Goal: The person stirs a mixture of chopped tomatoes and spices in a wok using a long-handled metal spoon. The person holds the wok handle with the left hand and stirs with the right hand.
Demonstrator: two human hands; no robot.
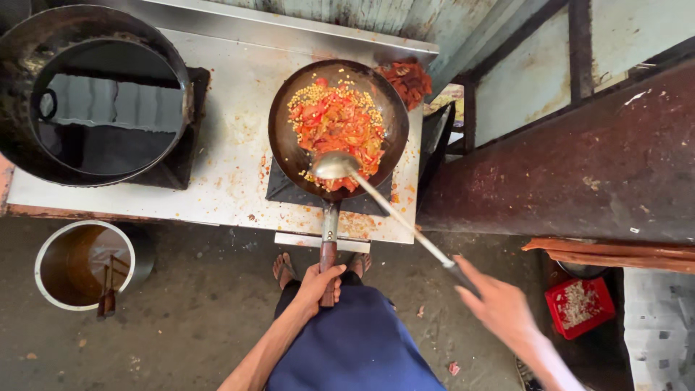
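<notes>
Stained steel desk point(217, 145) carries one dark round iron wok point(338, 127) of red chopped vegetables, likely heavy and hot. Left hand point(318, 284) fingers are closed round its one long handle; right hand point(499, 308) fingers grip one long steel ladle point(335, 165) by its far end.

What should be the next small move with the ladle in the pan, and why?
Probably push the ladle forward through the red pieces. Its bowl rests at the near edge of the wok, the right hand holds its handle, and the left hand steadies the wok.
</notes>
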